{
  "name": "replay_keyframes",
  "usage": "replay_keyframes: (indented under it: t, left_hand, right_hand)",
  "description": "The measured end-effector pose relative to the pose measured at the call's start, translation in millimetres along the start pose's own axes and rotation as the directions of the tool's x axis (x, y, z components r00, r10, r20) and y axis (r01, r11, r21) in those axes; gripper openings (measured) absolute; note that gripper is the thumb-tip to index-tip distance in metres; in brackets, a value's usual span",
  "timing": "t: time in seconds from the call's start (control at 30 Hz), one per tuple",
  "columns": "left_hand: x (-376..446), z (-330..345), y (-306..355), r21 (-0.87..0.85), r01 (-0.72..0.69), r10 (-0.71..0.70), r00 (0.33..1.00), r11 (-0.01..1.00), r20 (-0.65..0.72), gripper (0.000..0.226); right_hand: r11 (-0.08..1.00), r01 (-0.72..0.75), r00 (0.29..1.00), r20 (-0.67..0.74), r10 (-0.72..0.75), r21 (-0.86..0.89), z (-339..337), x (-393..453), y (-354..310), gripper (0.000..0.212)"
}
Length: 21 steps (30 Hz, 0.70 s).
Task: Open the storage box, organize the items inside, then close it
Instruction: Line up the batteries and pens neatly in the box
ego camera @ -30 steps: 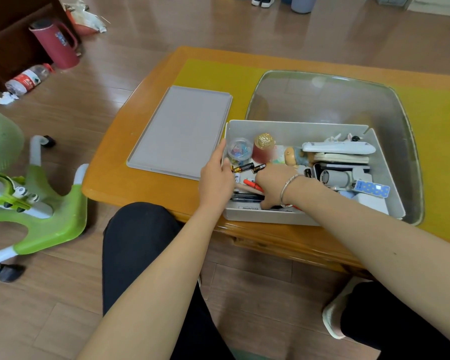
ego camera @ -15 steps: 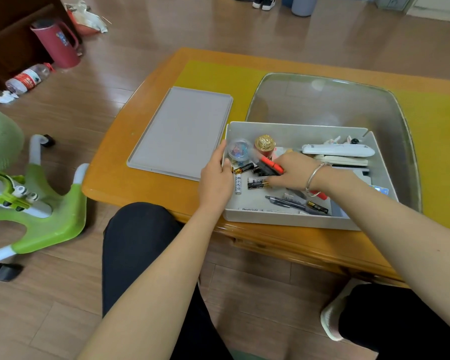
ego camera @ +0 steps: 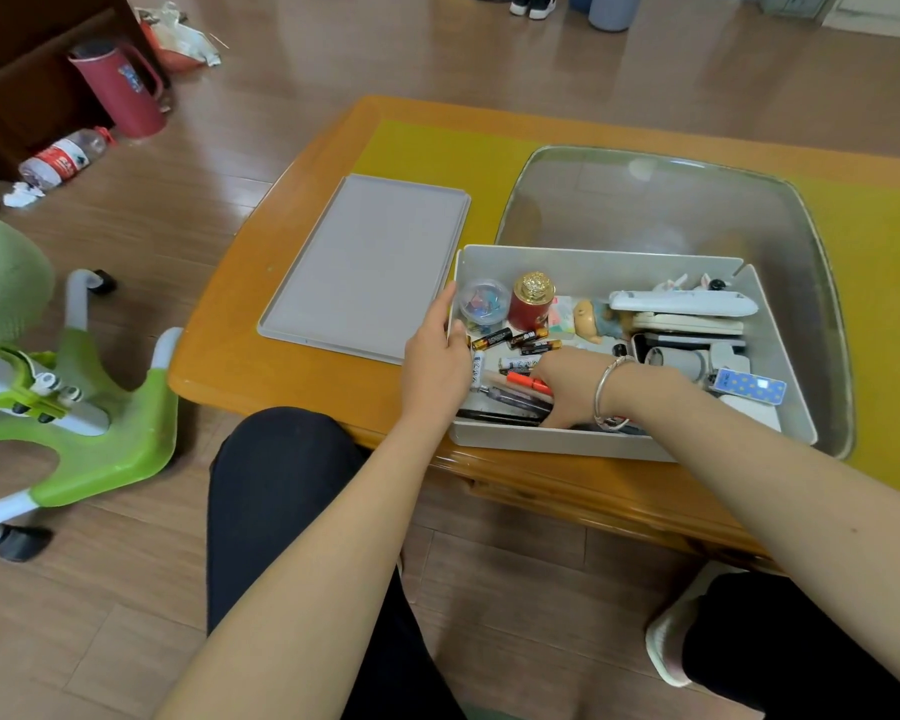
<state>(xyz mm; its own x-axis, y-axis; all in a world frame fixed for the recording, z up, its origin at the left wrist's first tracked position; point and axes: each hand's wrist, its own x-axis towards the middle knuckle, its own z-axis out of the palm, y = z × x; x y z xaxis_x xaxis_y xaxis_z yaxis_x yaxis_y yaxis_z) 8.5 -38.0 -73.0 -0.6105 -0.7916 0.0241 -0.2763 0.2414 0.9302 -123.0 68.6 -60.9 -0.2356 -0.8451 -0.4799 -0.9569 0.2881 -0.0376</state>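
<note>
The open grey storage box (ego camera: 593, 267) stands at the table's near edge, and its flat grey lid (ego camera: 365, 267) lies beside it on the left. My left hand (ego camera: 435, 366) grips the box's left wall. My right hand (ego camera: 567, 387) reaches into the front left corner, its fingers curled over a pile of pens and holding an orange marker (ego camera: 526, 380). Several batteries (ego camera: 510, 337) lie just behind. A clear tub of clips (ego camera: 481, 301), a red jar with a gold top (ego camera: 531, 304) and a small doll (ego camera: 596, 317) stand at the back.
White gadgets (ego camera: 681, 302) and a blue dotted case (ego camera: 746, 387) fill the box's right half. The wooden table (ego camera: 261, 366) has a glass inset (ego camera: 645, 200) behind the box. A green chair base (ego camera: 89, 423), a red jug (ego camera: 120, 85) and a bottle (ego camera: 63, 158) sit on the floor at left.
My right hand lifted the orange marker toward the middle of the box, then came back down with it to the pens at the front left. My left hand stayed on the box wall.
</note>
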Motion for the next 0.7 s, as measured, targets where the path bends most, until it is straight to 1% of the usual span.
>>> replay_keyframes:
  t: [0.13,0.23,0.33,0.4,0.5,0.53,0.57,0.6,0.63,0.67,0.7]
  left_hand:
    - [1,-1,0,0.009,-0.004,0.004,1.000,1.000,0.007,0.046]
    - [0,0,1,0.012,-0.002,0.002,1.000,1.000,0.006,0.046]
    - [0,-1,2,0.033,-0.012,0.012,1.000,0.999,0.005,0.046]
    - [-1,-2,3,0.076,-0.016,0.015,1.000,0.997,0.021,0.046]
    - [-1,-3,7,0.210,-0.049,0.040,0.998,0.976,0.045,0.049]
    - [-1,-3,9,0.300,-0.070,0.062,0.997,0.951,0.036,0.051]
    - [-2,-3,11,0.431,-0.099,0.101,0.995,0.897,0.017,0.054]
    - [-3,-3,14,0.577,-0.135,0.163,0.987,0.805,0.004,0.058]
    - [-5,-2,18,0.688,-0.181,0.241,0.971,0.703,0.010,0.062]
    - [-7,1,24,0.739,-0.234,0.310,0.950,0.631,0.037,0.063]
    - [-8,5,31,0.744,-0.290,0.355,0.932,0.602,0.076,0.063]
  right_hand:
    - [0.999,-0.031,0.998,-0.047,0.031,0.016,-5,-7,3,0.041]
    - [0.995,-0.052,0.995,-0.085,0.059,0.085,-8,-14,7,0.041]
    - [0.973,-0.060,0.984,-0.152,0.095,0.223,-16,-22,12,0.035]
    - [0.945,-0.074,0.967,-0.209,0.146,0.318,-23,-29,15,0.030]
    - [0.889,-0.100,0.908,-0.324,0.265,0.448,-32,-40,21,0.030]
    - [0.865,-0.096,0.878,-0.367,0.306,0.492,-34,-44,24,0.032]
    - [0.842,-0.098,0.845,-0.403,0.352,0.531,-36,-49,27,0.033]
    - [0.819,-0.109,0.810,-0.427,0.402,0.563,-38,-53,31,0.032]
    - [0.796,-0.131,0.775,-0.441,0.454,0.591,-39,-58,37,0.029]
    - [0.775,-0.159,0.738,-0.448,0.505,0.612,-41,-63,44,0.024]
    - [0.756,-0.190,0.700,-0.454,0.552,0.626,-42,-68,51,0.020]
